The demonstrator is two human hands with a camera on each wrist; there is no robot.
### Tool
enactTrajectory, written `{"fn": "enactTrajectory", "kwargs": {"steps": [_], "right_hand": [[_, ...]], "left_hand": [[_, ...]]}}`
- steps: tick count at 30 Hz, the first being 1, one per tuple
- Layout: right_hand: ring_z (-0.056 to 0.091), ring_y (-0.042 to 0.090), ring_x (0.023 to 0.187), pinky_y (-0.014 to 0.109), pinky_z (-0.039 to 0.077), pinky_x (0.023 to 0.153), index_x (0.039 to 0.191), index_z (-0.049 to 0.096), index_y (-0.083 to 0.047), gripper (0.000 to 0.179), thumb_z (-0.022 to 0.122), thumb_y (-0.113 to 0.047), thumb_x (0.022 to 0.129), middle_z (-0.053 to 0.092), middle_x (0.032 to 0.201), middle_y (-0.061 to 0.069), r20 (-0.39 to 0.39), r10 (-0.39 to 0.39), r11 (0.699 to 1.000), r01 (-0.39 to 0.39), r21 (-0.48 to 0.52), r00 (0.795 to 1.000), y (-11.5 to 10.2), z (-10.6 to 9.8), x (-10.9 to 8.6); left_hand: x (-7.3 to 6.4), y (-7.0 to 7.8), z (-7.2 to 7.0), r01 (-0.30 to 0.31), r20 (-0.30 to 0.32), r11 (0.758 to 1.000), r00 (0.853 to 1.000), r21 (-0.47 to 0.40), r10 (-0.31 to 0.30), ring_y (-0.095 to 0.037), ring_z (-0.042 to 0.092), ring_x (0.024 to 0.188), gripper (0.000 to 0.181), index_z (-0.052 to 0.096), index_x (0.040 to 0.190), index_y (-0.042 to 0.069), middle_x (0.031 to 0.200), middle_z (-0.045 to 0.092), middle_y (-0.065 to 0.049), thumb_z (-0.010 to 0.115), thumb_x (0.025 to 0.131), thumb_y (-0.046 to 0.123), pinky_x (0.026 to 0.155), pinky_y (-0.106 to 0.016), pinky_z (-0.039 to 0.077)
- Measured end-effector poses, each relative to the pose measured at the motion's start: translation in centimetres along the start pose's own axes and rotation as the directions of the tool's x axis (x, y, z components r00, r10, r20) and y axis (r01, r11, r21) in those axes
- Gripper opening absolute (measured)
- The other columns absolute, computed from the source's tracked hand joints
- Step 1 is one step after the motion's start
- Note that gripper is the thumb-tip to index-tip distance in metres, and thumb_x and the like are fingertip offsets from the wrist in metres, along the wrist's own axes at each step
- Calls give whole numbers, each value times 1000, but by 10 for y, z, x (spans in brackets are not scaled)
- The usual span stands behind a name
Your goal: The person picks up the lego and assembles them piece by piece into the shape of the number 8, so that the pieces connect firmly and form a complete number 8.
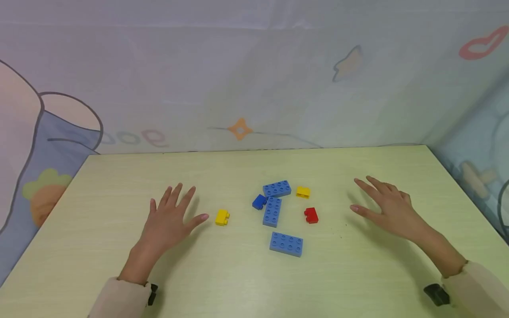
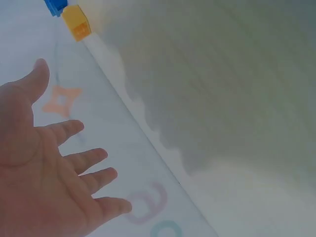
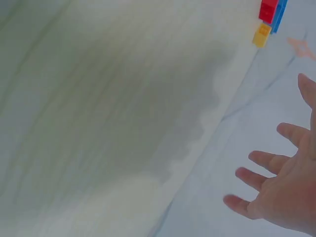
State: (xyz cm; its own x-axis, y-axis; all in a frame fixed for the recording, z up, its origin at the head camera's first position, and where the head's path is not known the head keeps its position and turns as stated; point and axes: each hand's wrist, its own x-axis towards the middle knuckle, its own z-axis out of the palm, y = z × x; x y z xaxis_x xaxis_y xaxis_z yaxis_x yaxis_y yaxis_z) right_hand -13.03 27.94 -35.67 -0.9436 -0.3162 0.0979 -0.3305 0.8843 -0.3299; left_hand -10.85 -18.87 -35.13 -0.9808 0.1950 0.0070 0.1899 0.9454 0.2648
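My left hand (image 1: 167, 223) hovers over the table's left side, fingers spread, holding nothing. A small yellow brick (image 1: 222, 217) lies just right of its thumb. On the right, my right hand (image 1: 391, 211) is likewise spread and holds nothing. Nearest to it are a red brick (image 1: 311, 215) and another yellow brick (image 1: 303, 192). Mid-table, a long light-blue brick (image 1: 276, 189) lies crosswise above a second light-blue brick (image 1: 272, 212), with a small dark-blue brick (image 1: 260, 202) beside them. A third light-blue brick (image 1: 286, 244) lies closer to the front.
The pale wooden table (image 1: 222, 282) ends at a printed cloth backdrop (image 1: 179, 79) along its far edge. More printed cloth (image 1: 477, 145) hangs at the right. A dark cable (image 1: 502, 212) shows at the right border.
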Motion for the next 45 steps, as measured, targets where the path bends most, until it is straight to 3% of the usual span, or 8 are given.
{"fn": "enactTrajectory", "kwargs": {"steps": [3, 6, 10, 16, 23, 27, 37, 45], "right_hand": [[29, 48, 117, 63, 21, 81, 141, 34, -12, 66, 60, -40, 86, 32, 138, 24, 10, -24, 995, 23, 96, 1000, -11, 1, 2], [30, 43, 118, 62, 24, 87, 139, 37, -10, 64, 61, -37, 86, 35, 135, 21, 39, -49, 979, 40, 201, 998, -22, 1, 4], [41, 34, 111, 51, 40, 81, 136, 41, -9, 60, 62, -35, 87, 43, 129, 14, 89, -84, 949, 52, 312, 993, -36, 5, 7], [51, 21, 93, 34, 47, 71, 130, 47, -7, 53, 64, -30, 86, 54, 114, 9, 123, -168, 916, 109, 386, 978, -55, 13, 10], [53, 14, 82, 26, 48, 68, 122, 53, -1, 44, 65, -24, 86, 57, 100, 5, 178, -303, 843, 177, 508, 936, -69, 27, 14], [52, 14, 83, 25, 48, 68, 118, 55, 0, 42, 65, -25, 86, 58, 97, 4, 216, -339, 822, 177, 542, 916, -75, 34, 15], [53, 14, 79, 25, 48, 70, 114, 57, 1, 39, 69, -17, 82, 58, 95, 5, 279, -371, 800, 153, 580, 885, -85, 42, 15], [53, 12, 74, 24, 48, 69, 109, 58, -2, 34, 71, -17, 80, 58, 94, 1, 307, -380, 790, 133, 598, 872, -89, 48, 15]], "left_hand": [[1, 5, 1, -24, -7, 999, 1000, -35, 24, -43, 17, 131, 75, 29, 143, 7, 145, 21, -24, 54, 87, 50, 98, -66, 12], [3, 8, 3, -37, -2, 996, 999, -82, 37, -43, 23, 128, 76, 28, 143, 8, 144, 22, -22, 59, 85, 46, 94, -63, 24], [5, 12, 5, -39, 29, 985, 999, -166, 44, -41, 29, 124, 77, 27, 143, 9, 142, 26, -19, 63, 83, 42, 85, -57, 38], [9, 17, 7, -72, 58, 964, 994, -256, 90, -38, 38, 120, 73, 32, 141, 8, 134, 36, -18, 67, 82, 32, 87, -52, 40], [15, 17, 11, -177, 52, 926, 977, -333, 206, -28, 52, 97, 60, 42, 133, 5, 124, 46, -14, 70, 81, 20, 79, -43, 44], [19, 18, 11, -205, 75, 909, 966, -362, 247, -27, 55, 92, 54, 48, 128, 3, 121, 50, -14, 70, 80, 15, 76, -39, 45], [28, 18, 9, -185, 157, 891, 950, -414, 270, -25, 55, 91, 50, 50, 125, 2, 117, 53, -15, 70, 81, 14, 76, -36, 45], [33, 20, 8, -141, 193, 901, 952, -410, 237, -27, 54, 93, 48, 51, 122, 1, 112, 54, -14, 71, 79, 8, 78, -38, 45]]}}
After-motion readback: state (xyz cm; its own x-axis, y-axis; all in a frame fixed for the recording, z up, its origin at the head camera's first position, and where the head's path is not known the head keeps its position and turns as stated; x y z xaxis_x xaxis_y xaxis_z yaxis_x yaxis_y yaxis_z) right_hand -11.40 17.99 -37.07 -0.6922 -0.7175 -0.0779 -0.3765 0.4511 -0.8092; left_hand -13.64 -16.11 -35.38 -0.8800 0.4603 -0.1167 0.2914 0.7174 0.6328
